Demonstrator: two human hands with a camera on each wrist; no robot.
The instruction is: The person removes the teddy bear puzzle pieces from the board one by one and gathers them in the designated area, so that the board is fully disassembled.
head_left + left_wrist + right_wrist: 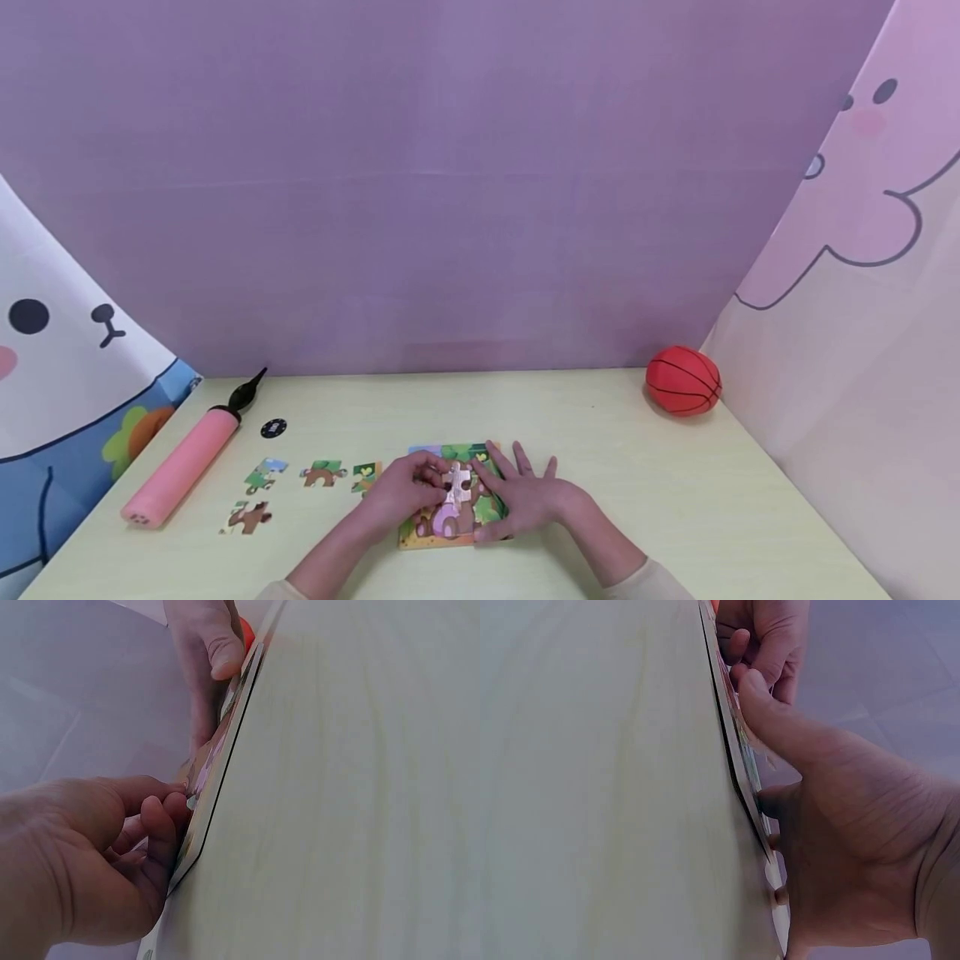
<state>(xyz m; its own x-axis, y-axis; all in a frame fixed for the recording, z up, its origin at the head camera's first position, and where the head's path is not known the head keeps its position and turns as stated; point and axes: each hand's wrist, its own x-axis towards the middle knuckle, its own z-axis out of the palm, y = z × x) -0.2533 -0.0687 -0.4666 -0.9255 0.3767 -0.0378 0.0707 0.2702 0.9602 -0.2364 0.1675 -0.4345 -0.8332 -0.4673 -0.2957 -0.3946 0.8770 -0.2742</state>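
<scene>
A jigsaw puzzle board [422, 542] with a teddy bear picture lies flat on the table near its front edge. My left hand [405, 492] reaches over its left side, thumb and fingers curled, pinching a puzzle piece [456, 482] whose surface gleams pale at the bear's middle. In the left wrist view those fingertips [180, 796] meet low at the board's surface. My right hand [528, 500] rests with spread fingers across the board's right edge. Its thumb [759, 686] lies along the near side in the right wrist view.
Loose puzzle pieces lie left of the board, among them a bear-face piece [250, 517] and a green-topped piece [324, 473]. Beyond them are a black round chip [273, 428] and a pink hand pump [183, 467]. A red ball [683, 381] sits at the back right corner.
</scene>
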